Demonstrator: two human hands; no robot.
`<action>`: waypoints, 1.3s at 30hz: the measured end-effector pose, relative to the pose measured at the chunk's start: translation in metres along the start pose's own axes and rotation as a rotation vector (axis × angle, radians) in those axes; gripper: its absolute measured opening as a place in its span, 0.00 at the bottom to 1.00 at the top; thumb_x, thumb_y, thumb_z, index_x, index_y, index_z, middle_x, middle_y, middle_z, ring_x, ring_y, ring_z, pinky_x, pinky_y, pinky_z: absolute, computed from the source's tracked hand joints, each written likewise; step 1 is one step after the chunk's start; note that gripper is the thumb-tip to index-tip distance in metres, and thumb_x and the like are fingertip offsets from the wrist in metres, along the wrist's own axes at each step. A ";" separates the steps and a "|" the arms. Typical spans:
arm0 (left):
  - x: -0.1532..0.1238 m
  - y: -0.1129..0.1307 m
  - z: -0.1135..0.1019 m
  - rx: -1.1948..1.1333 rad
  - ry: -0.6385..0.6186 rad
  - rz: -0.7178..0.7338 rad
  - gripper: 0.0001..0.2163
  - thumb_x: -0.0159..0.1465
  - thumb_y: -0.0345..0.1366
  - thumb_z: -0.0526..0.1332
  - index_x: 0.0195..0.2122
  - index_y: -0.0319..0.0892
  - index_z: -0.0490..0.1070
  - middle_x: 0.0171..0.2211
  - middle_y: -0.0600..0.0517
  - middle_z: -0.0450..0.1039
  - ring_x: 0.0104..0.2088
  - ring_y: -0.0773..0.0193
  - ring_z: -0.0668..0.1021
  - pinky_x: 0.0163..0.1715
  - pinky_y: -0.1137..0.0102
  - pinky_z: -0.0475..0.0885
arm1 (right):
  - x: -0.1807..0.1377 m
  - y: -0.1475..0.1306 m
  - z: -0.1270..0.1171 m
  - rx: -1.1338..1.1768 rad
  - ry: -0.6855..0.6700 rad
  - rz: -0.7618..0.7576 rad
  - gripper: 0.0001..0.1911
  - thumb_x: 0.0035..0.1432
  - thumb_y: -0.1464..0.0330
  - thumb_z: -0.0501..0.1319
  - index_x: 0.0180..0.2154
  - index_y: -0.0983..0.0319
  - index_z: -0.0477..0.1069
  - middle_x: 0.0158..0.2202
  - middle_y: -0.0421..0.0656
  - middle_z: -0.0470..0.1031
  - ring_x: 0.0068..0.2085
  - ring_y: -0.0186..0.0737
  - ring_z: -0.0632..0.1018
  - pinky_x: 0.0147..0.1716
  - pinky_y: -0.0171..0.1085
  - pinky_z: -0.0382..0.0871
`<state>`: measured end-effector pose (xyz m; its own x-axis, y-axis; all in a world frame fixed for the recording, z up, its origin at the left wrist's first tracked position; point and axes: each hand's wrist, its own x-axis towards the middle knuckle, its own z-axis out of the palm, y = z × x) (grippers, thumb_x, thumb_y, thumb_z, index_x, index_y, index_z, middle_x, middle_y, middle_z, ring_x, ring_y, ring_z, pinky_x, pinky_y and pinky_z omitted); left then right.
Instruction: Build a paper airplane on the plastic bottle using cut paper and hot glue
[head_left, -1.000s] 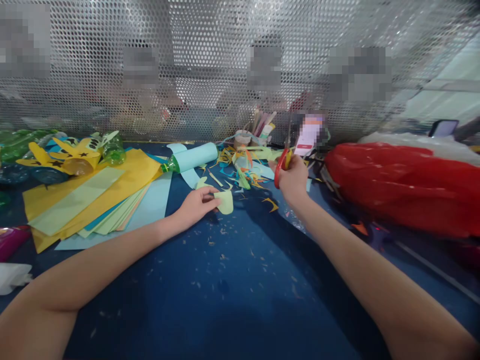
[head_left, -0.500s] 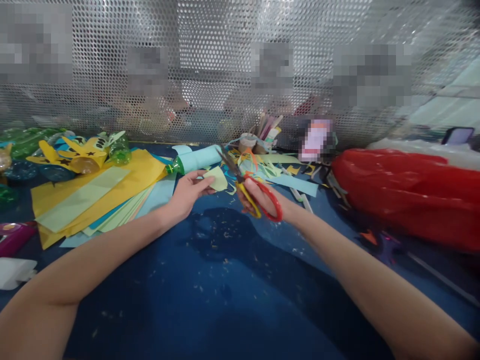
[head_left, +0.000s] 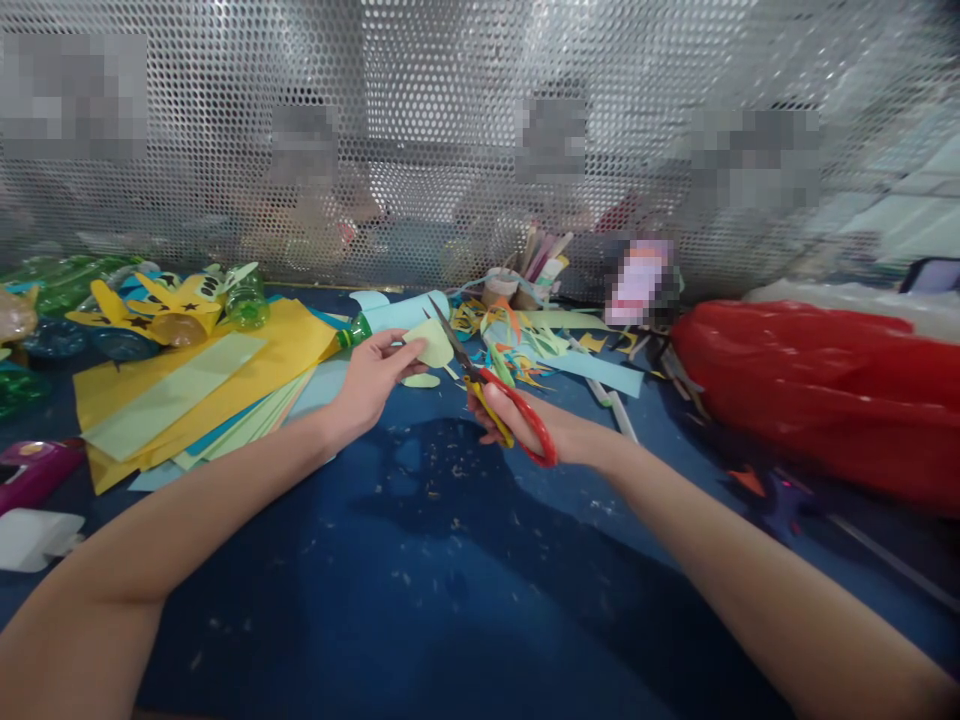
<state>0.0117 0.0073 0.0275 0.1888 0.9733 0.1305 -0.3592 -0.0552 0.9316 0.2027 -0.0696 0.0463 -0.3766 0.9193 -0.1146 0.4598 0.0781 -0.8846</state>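
Observation:
Between the thumb and fingers of my left hand point(head_left: 377, 372) is a small pale green piece of paper point(head_left: 431, 345). My right hand point(head_left: 510, 412) grips scissors point(head_left: 525, 425) with one red and one yellow handle. Their blades are parted and lie at the right edge of the green paper. Just behind the paper, a green bottle wrapped in light blue paper point(head_left: 401, 312) lies on its side. A small oval green paper piece point(head_left: 421, 381) rests on the blue table point(head_left: 450, 560) below my left fingers.
Yellow sheets point(head_left: 285, 345) and a light green strip point(head_left: 176, 392) lie at left, near yellow paper cutouts point(head_left: 180, 310). Paper scraps point(head_left: 517, 350) are heaped behind the scissors. A red plastic bag point(head_left: 817, 390) fills the right. A perforated metal panel point(head_left: 442, 120) stands at the back.
The scissors have come closer to the green paper, their blades now at its edge. The oval paper piece now shows on the table below it. The view has shifted slightly.

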 end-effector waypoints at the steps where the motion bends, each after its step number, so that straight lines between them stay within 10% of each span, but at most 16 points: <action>1: 0.000 0.000 0.000 -0.002 0.001 -0.002 0.12 0.48 0.37 0.70 0.31 0.39 0.71 0.27 0.54 0.75 0.27 0.70 0.76 0.35 0.70 0.75 | 0.000 0.000 0.000 -0.007 0.001 -0.008 0.23 0.58 0.45 0.50 0.35 0.58 0.62 0.32 0.40 0.63 0.32 0.36 0.70 0.33 0.38 0.76; 39: 0.000 -0.001 0.000 -0.032 0.011 -0.019 0.14 0.46 0.37 0.71 0.30 0.39 0.71 0.25 0.55 0.72 0.26 0.70 0.75 0.34 0.71 0.74 | 0.011 0.014 0.009 -0.173 0.195 -0.089 0.29 0.58 0.41 0.42 0.25 0.59 0.57 0.20 0.37 0.61 0.19 0.31 0.63 0.16 0.34 0.59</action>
<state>0.0123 0.0070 0.0270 0.1858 0.9766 0.1087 -0.3843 -0.0296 0.9227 0.1975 -0.0620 0.0285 -0.2676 0.9614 0.0641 0.5686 0.2113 -0.7950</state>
